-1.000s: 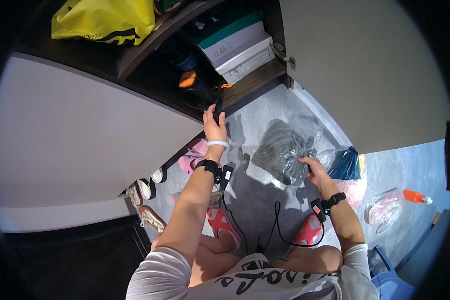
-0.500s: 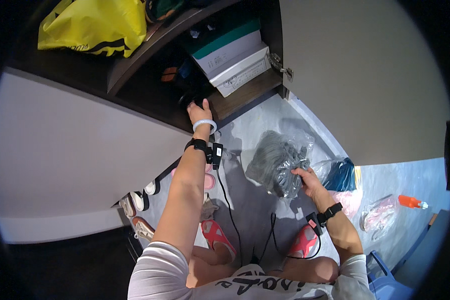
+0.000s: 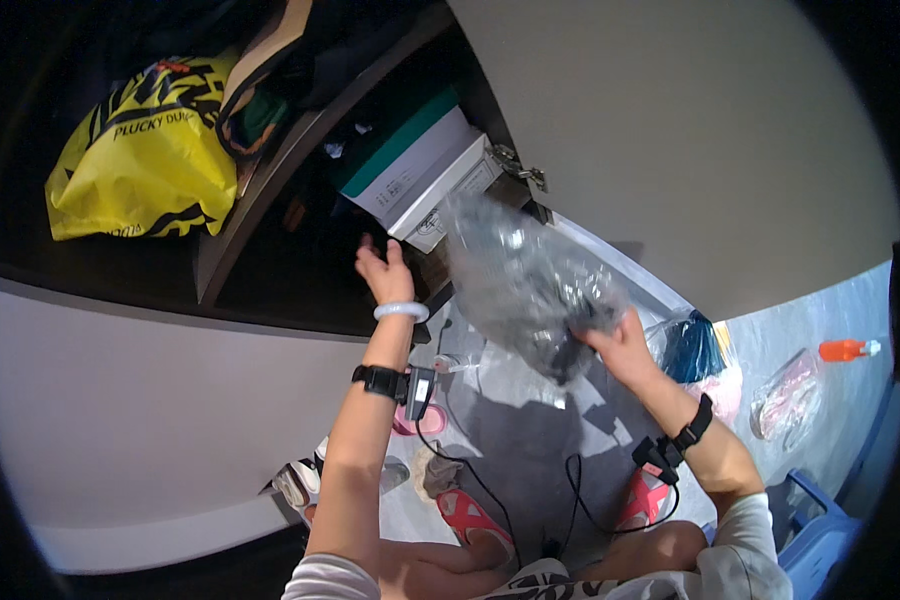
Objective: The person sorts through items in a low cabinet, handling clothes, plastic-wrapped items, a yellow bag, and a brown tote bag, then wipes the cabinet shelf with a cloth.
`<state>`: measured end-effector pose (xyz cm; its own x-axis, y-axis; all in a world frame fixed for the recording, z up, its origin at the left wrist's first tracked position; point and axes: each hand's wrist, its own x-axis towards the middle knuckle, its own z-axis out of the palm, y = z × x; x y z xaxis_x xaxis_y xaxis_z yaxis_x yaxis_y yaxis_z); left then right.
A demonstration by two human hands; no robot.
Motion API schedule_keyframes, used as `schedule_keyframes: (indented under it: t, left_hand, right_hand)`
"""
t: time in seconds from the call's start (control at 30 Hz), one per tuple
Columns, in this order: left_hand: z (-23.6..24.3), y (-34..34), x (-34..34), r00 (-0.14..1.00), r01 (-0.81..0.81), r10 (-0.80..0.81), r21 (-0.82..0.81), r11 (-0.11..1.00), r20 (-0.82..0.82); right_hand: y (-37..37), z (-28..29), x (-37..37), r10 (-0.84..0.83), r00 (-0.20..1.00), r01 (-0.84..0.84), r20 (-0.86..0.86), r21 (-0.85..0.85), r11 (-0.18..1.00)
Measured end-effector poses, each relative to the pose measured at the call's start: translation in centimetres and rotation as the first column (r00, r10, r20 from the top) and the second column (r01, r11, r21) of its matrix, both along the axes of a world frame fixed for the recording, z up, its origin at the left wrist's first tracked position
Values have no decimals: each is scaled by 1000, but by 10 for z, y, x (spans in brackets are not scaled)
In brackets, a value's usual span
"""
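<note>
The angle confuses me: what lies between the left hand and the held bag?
In the head view, some brown shelf shows between the left hand and the held bag, below the white box.

On my feed, the clear bag (image 3: 525,280) shows crinkled, glossy plastic; far left, the yellow bag (image 3: 140,170) is shiny plastic too. I see a smooth, matt door (image 3: 690,150) far right, a metal hinge (image 3: 512,162), and cardboard on the white box (image 3: 435,208).

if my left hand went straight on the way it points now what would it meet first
From the left hand, probably the left end of the white cardboard box with a green top, though depth in the dark cabinet is unclear.
</note>
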<state>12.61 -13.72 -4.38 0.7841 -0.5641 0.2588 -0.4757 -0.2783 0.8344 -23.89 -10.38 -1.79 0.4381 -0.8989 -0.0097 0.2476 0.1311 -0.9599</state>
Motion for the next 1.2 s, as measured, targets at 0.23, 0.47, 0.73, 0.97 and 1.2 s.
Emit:
schedule_keyframes:
  t: [0.23, 0.47, 0.73, 0.97, 1.2]
  left_hand:
    - [148, -37, 4, 612, 170, -200, 120, 978, 765]
    - [159, -111, 26, 685, 151, -386, 398, 905, 617]
    - [148, -94, 1, 685, 189, -437, 438, 879, 582]
    - [131, -85, 35, 788, 240, -373, 312, 919, 491]
    - [137, -70, 14, 894, 174, -267, 271, 947, 360]
  right_hand:
    - [-71, 84, 72, -192, 930, 206, 312, -13, 978]
    - [-76, 54, 99, -270, 840, 350, 471, -89, 933]
    - [-71, 66, 85, -218, 684, 192, 696, 116, 974]
    - [-75, 71, 120, -417, 634, 211, 651, 373, 904]
    - [-88, 38, 134, -334, 453, -123, 826, 430, 895]
